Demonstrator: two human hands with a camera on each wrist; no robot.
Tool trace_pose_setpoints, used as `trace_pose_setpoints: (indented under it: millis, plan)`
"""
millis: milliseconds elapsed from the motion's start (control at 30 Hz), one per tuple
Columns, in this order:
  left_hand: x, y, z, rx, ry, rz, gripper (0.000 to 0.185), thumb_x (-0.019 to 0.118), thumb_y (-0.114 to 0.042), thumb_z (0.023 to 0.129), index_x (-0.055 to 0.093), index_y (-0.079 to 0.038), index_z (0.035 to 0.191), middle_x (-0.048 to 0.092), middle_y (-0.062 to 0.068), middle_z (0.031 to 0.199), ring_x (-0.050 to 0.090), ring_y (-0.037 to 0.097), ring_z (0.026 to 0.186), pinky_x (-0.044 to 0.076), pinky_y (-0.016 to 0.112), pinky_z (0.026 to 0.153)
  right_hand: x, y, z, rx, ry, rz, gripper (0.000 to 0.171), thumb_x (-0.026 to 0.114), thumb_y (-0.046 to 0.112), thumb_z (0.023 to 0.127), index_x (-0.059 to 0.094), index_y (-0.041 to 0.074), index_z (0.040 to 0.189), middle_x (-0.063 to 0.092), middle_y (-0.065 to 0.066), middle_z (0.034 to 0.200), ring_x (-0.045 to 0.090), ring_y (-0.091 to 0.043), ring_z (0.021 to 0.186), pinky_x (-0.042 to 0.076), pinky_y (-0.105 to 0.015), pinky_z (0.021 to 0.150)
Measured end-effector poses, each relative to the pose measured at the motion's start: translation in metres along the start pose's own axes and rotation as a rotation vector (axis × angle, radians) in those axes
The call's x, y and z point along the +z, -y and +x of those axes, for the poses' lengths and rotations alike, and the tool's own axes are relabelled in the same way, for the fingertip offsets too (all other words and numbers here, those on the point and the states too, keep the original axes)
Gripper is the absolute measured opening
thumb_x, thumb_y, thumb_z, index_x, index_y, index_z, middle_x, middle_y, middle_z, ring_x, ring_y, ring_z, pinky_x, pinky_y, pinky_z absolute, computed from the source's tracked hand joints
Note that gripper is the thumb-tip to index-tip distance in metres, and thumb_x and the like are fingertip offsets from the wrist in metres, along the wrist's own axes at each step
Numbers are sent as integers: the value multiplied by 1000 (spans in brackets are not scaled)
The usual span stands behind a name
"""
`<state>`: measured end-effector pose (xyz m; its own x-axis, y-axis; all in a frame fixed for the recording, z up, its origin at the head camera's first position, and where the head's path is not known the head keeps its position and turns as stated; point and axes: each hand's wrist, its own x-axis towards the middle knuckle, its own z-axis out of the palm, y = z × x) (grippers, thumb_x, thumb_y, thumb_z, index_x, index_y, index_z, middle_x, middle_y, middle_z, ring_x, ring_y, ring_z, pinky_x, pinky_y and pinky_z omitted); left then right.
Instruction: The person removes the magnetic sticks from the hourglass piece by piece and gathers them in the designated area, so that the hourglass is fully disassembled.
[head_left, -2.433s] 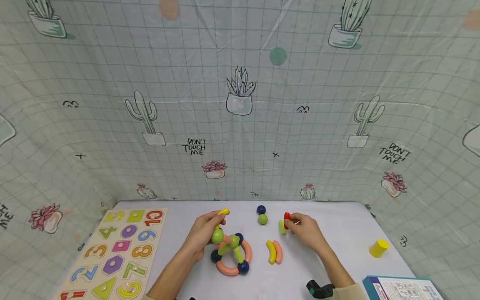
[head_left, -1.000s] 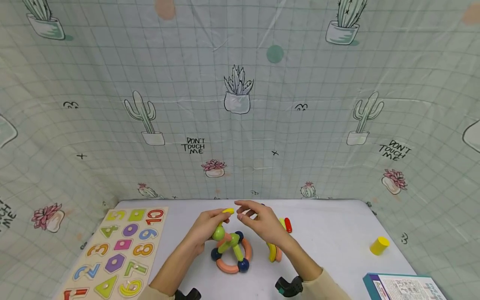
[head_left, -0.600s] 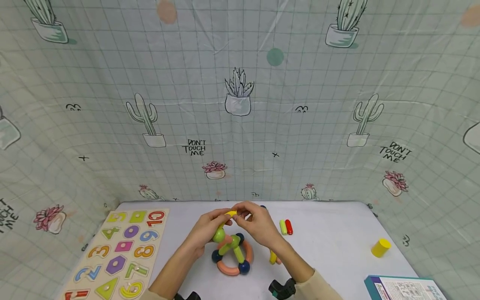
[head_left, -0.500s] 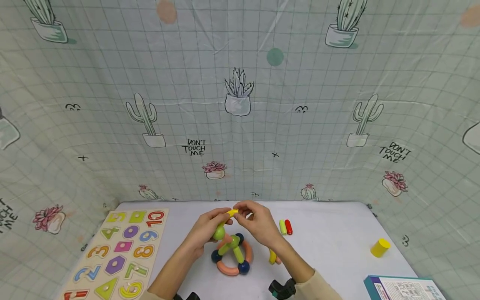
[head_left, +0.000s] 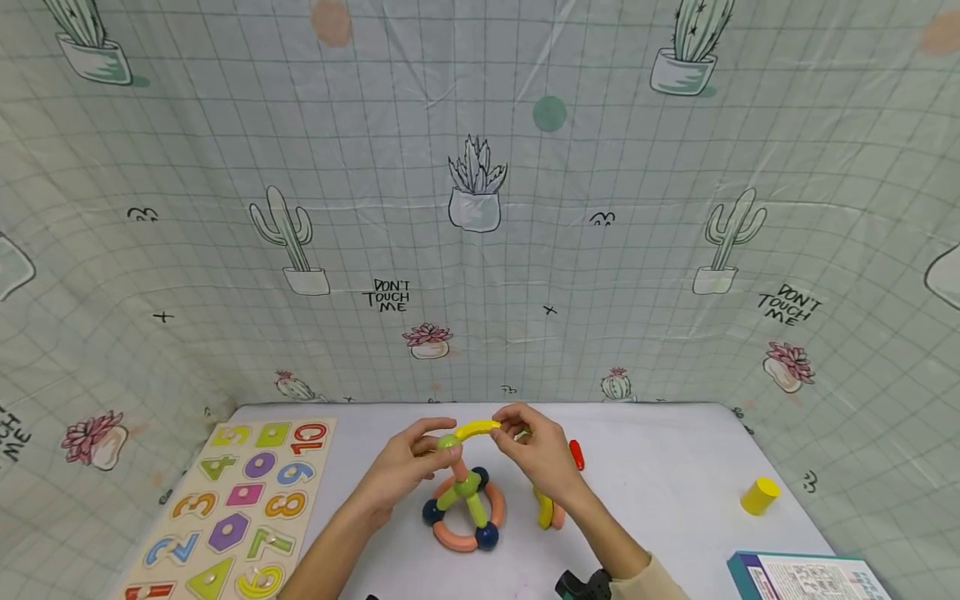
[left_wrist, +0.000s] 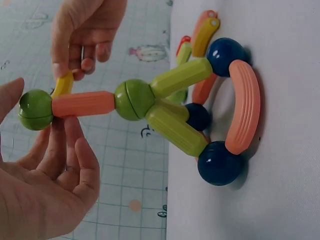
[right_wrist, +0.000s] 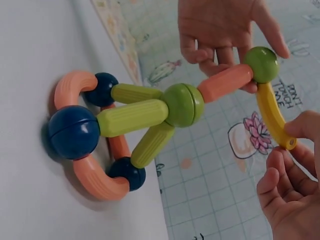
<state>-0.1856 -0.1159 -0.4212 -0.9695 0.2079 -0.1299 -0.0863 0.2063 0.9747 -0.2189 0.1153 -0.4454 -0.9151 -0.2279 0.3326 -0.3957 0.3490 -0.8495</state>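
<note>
Currently, at the frame's lower centre, the yellow stick is between the loosely spread left hand and the right hand, pinching its end.

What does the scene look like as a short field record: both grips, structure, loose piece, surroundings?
Left grip: relaxed fingers at straight salmon plastic rod
Right grip: pinches one end of curved yellow plastic rod
Its other end: meets round green plastic ball, structure's top
Base corners: three round navy plastic balls on white table
Loose: slim red plastic rod
Far left: flat beige number board
</note>
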Motion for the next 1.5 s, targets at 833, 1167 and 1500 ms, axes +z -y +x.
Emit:
trace_pose_setpoints:
  millis: [833, 1167, 1500]
  plan:
    - [8, 6, 4, 142, 42, 20, 46, 59, -40, 101, 55, -14, 138, 72, 6, 110, 60, 25, 120, 40, 57, 106, -12, 3, -10, 123, 434, 184, 27, 56, 26, 103, 62, 12, 126, 60, -6, 81, 50, -14, 63, 39, -24, 57]
    - [14, 11, 8, 203, 144, 1, 47, 60, -25, 101, 49, -14, 145, 65, 12, 119, 67, 29, 101, 55, 41, 90, -4, 8, -8, 175, 374, 159, 28, 61, 32, 101, 66, 12, 120, 57, -2, 77, 42, -12, 61, 34, -24, 56]
    - [17, 15, 8, 282, 75, 138, 42, 63, -17, 98, 54, -16, 139, 68, 13, 113, 69, 19, 87, 49, 24, 63, -2, 6, -8, 74, 304, 81, 17, 64, 28, 100, 69, 17, 112, 58, 0, 76, 52, -13, 67, 41, -25, 62]
